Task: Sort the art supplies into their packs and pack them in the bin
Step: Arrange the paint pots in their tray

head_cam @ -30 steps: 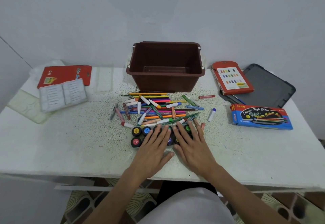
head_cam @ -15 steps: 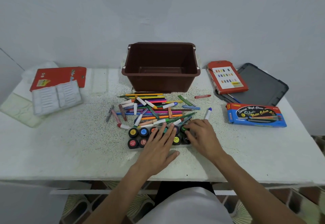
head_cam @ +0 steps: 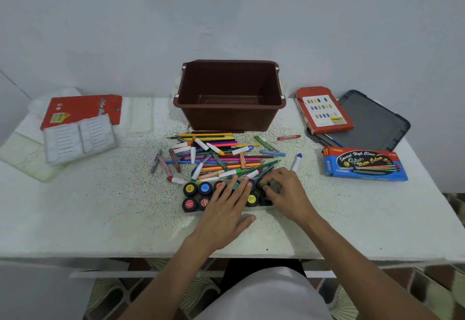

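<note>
Left hand (head_cam: 224,209) flat, steadying round black paint pots (head_cam: 190,189); right hand (head_cam: 289,194) pinching a green-lidded pot (head_cam: 263,184), so seat it straight.

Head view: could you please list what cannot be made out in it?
1. Paint pots: head view, the left hand covers the middle lids.
2. Green pot: head view, the right hand hides whether its fingers pinch it.
3. Bin: head view, its near wall hides the front of its floor.
4. Blue pack: head view, small print too blurred to read.
</note>
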Demonstrator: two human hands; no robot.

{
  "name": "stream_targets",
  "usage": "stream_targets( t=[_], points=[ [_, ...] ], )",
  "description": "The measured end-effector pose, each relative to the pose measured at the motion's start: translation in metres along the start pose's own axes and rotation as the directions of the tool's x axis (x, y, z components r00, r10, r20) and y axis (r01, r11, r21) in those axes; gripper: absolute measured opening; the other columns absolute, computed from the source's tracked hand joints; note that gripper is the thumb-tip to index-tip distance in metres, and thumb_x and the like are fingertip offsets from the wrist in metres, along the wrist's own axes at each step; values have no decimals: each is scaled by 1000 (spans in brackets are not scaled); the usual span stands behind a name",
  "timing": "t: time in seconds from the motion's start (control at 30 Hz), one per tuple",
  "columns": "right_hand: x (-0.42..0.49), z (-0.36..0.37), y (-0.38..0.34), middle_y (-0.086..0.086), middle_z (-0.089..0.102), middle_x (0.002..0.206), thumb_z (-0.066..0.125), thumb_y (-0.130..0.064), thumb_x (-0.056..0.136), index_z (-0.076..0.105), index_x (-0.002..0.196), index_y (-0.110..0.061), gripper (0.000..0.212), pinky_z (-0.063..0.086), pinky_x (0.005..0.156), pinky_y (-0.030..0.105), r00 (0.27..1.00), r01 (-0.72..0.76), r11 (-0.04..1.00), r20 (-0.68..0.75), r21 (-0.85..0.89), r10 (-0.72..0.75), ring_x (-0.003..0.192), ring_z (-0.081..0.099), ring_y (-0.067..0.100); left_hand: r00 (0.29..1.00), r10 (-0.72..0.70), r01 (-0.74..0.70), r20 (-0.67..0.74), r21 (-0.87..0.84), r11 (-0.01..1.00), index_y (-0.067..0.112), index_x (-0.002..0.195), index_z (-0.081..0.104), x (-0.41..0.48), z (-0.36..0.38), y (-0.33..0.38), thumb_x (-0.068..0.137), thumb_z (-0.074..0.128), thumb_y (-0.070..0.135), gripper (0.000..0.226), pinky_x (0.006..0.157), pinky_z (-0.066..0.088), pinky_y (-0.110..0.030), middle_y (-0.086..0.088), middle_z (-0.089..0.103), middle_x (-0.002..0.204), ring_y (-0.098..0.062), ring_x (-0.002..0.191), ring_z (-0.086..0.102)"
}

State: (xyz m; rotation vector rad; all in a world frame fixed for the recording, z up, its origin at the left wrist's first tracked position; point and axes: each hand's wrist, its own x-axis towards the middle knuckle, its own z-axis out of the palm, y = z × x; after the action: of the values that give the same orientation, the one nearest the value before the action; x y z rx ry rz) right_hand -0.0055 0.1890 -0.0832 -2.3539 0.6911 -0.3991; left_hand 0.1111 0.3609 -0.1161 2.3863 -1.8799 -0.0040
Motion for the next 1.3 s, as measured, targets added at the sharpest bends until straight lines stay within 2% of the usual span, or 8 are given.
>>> stream_targets(
  t=[0.1,0.3,0.43,0.8,0.97,1.17,1.23,1.3],
  points=[
    [-5,1,2,1,58,101,69,-10,87,73,103,-14,18,41,87,34,997,65,993,-26,-94,-68,97,47,20,1000,0,0,-2,14,1000,11,155,15,0,1,0,102,24,59,72,118,9,-43,-3,9,163,-24,151,4],
    [-27,4,4,4,58,105,62,-20,92,69,113,-11,24,43,85,35,944,269,918,-110,-292,-312,95,49,23,1000,9,-9,-14,26,1000,10,155,17,0,1,0,102,25,58,72,118,9,-43,-4,11,163,-25,151,6],
    [-39,3,6,1,62,101,62,-27,91,71,106,-15,21,41,90,37,905,357,869,-102,-342,-412,93,53,24,1000,10,-10,-12,33,999,10,155,17,0,1,-1,102,26,57,72,118,11,-44,-4,12,163,-25,151,7],
    [-39,2,12,1,63,103,63,-25,89,71,106,-19,20,40,88,36,900,383,851,-61,-360,-431,93,53,24,1000,15,-15,-18,28,999,10,155,18,-1,1,-1,101,27,57,72,117,13,-44,-5,14,163,-26,150,10],
    [-36,2,11,1,64,100,75,-18,80,73,101,-19,21,40,95,38,909,369,862,-59,-348,-412,95,51,22,1000,10,-10,-11,33,999,11,155,16,-1,1,-1,101,27,57,72,117,12,-44,-4,12,163,-26,150,9],
    [-42,0,7,5,57,110,59,-27,91,69,109,-17,23,46,83,39,923,347,877,-43,-332,-382,95,50,24,1000,5,-5,5,31,1000,10,156,13,-1,1,-1,101,28,57,73,117,11,-44,-6,8,164,-26,151,3],
    [-42,2,4,9,56,124,54,-33,96,64,120,-13,33,45,96,43,921,347,874,-51,-341,-385,109,52,28,1000,-4,4,-10,19,1000,9,156,11,-2,-2,0,102,27,56,73,119,9,-43,-8,4,164,-25,151,-1],
    [-40,8,2,12,45,145,44,-44,100,52,138,-10,51,32,113,46,932,330,850,0,-411,-361,134,42,31,999,-34,35,-33,36,999,8,155,14,-4,-7,-2,102,26,57,73,120,8,-44,-9,5,164,-25,151,-1]
  ],
)
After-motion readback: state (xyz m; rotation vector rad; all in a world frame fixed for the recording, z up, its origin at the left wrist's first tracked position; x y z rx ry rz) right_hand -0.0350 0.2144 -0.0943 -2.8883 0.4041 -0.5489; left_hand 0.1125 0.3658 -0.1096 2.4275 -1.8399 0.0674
